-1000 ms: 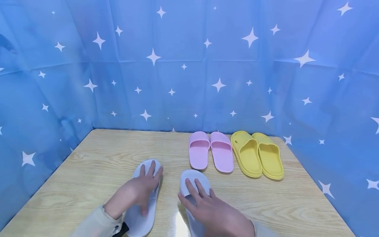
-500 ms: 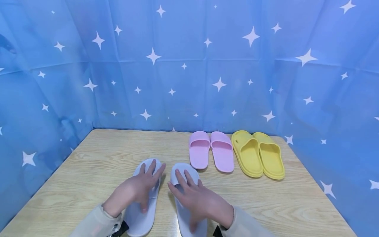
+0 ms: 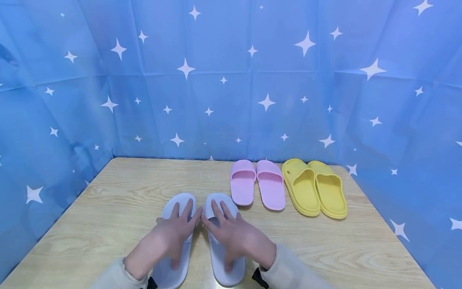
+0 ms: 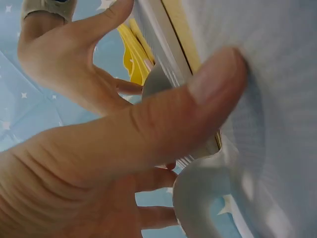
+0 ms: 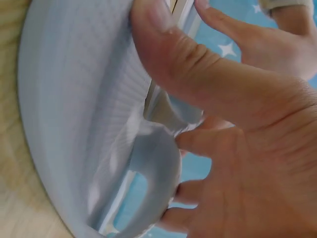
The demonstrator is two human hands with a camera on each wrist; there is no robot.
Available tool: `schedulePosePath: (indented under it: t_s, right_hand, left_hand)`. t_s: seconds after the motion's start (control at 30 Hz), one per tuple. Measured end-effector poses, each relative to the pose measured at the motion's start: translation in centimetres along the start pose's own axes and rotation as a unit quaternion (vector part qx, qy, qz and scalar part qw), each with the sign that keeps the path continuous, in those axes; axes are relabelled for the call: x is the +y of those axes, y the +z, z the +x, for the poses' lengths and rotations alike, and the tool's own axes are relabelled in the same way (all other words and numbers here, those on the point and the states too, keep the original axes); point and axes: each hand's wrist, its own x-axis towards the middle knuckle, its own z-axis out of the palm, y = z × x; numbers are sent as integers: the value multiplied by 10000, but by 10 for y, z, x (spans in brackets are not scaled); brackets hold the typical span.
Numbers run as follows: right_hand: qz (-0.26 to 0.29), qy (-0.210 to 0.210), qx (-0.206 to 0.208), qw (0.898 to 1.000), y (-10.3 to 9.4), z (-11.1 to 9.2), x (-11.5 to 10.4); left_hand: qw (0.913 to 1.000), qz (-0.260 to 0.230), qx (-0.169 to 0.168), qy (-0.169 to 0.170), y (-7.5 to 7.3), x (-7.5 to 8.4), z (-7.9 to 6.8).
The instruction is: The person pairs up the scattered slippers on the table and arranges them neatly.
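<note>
In the head view a pair of pale grey-blue slippers lies on the wooden table, toes pointing away from me. My left hand (image 3: 169,237) rests over the left slipper (image 3: 176,277), fingers spread on its strap and thumb down by the insole. Spread likewise over the right slipper (image 3: 231,277), my right hand (image 3: 236,239) has its fingers on the strap and its thumb on the insole. The two hands' index fingers meet between the straps. Both wrist views show a thumb close over a ribbed insole (image 5: 74,99), with the fingers outside the strap.
Pink slippers (image 3: 242,190) stand side by side at the back of the table (image 3: 108,208), right of centre. Yellow clogs (image 3: 304,192) stand right beside them. A blue curtain (image 3: 223,92) with white stars encloses the table's back and sides.
My right hand has slid the right slipper left and slightly forward, up close to the left one. The left hand and left slipper have stayed almost in place.
</note>
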Motion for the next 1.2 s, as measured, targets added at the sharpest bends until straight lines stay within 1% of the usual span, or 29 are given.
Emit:
schedulePosePath:
  t_s: [0.1,0.2,0.33,0.4,0.5,0.63,0.8,0.87,0.93,1.03,1.1,1.2]
  right_hand:
    - [-38,67,122,9999,1,-3,-2]
    - [-258,139,197,9994,2,-6,-7]
    - [-485,181,113,9986,2,-6,-14]
    - [-516,189,64,9985,1,-6,-16]
    - [-598,179,69,9980,1,-7,-18]
    - [-650,76,109,9978,1,-11,-18]
    - [-375,-129,-77,9992,-1,-16,-14]
    - [-267,-149,-206,9993,-2,-17,-13]
    - [-268,-116,-305,9991,-2,-16,-12]
    - [-415,-25,-350,9985,0,-14,-14]
    - [-567,25,-317,9979,3,-12,-15]
    - [-622,56,-240,9978,5,-9,-14]
  left_hand:
    - [9999,131,84,-42,1,4,-5]
    - [9992,284,269,-5,1,6,-9]
    - [9974,505,507,60,0,5,-16]
    - [9970,549,541,76,-1,4,-18]
    - [9980,443,447,115,0,4,-21]
    - [9993,249,232,139,2,6,-23]
    - [9999,93,-10,40,9,6,-24]
    - [9999,134,-53,29,13,6,-25]
    - [9998,212,-44,48,17,5,-24]
    - [9998,205,0,74,17,3,-23]
    - [9999,126,34,68,17,0,-20]
    - [10000,12,73,60,15,-4,-16]
